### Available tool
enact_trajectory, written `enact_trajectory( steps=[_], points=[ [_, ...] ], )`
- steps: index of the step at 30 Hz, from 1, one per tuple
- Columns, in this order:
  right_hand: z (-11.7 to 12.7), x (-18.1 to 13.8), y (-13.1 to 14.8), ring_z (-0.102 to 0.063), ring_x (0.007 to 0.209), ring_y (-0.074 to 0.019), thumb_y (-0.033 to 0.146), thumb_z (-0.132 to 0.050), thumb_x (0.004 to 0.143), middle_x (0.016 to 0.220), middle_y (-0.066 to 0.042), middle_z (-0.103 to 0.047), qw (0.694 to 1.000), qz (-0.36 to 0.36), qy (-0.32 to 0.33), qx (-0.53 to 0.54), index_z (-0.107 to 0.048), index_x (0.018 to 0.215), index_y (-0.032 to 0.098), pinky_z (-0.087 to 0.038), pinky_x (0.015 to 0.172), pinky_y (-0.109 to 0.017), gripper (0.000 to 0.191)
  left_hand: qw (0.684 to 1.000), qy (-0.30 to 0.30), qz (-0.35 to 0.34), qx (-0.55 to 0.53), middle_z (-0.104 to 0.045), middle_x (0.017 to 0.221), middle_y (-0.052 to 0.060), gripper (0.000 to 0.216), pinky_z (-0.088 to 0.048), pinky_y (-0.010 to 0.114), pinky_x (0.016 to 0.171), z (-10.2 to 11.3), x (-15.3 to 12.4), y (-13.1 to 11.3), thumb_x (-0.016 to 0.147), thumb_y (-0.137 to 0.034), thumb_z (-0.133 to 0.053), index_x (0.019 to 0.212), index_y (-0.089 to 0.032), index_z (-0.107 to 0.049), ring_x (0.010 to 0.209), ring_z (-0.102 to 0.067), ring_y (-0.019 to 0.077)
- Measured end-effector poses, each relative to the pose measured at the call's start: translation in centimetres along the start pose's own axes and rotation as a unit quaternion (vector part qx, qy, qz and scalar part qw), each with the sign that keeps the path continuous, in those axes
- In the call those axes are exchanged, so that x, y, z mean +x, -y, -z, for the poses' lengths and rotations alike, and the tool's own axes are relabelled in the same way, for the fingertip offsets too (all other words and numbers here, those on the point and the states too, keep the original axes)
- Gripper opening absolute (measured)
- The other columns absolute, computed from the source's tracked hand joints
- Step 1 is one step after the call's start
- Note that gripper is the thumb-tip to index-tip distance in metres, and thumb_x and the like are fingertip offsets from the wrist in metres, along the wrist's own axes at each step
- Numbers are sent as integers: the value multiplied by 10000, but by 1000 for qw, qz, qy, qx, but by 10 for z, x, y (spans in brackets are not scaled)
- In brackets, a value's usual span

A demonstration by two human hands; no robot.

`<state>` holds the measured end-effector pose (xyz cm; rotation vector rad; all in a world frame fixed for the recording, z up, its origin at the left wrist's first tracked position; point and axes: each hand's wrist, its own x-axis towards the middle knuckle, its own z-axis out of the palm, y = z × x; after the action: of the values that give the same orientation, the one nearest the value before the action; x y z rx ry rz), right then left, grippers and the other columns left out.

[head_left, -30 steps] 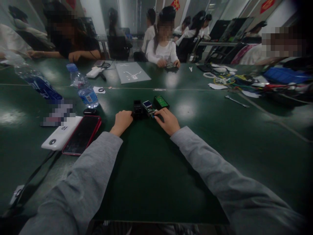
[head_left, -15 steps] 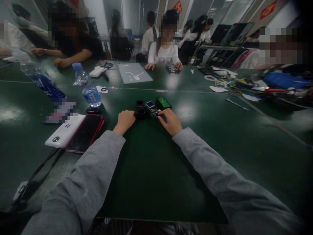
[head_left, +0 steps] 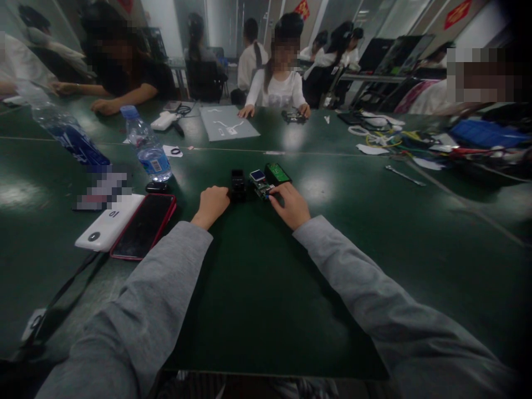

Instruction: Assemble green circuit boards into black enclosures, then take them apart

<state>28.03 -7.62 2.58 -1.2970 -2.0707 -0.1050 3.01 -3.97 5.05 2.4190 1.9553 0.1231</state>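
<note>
My left hand rests on the green tabletop with its fingers curled; what is inside them, if anything, is hidden. Just right of its knuckles stands a small black boxy device; I cannot tell whether they touch. The thumb and fingers of my right hand pinch the near right edge of a small circuit board. At the board's far end is a little square screen. Behind it, close to my right fingers, lies a black case with a green board face.
On the left are a red-edged phone, a white power bank and water bottles. Across the table, a co-worker's hand touches a grey sheet. Tangled cables and a thin metal tool lie right.
The circuit board has shifted slightly right, leaving a wider gap from the black device. Across the table, the co-worker's hand has moved left onto the grey sheet. My hands have barely moved.
</note>
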Motion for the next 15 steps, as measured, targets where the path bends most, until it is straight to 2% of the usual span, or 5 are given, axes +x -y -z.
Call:
enact_trajectory(
  steps=[15],
  points=[
    [-2, 0, -1, -600, 1008, -294, 311, -548, 948, 1073, -114, -598, 1000, 0, -5, 5, -577, 1039, 202, -531, 867, -463, 146, 1000, 4, 15, -24, -739, 1010, 145, 333, -542, 346, 833, 2, -1, -2, 946, -163, -440, 1074, -152, -747, 981, -702, 254]
  ],
)
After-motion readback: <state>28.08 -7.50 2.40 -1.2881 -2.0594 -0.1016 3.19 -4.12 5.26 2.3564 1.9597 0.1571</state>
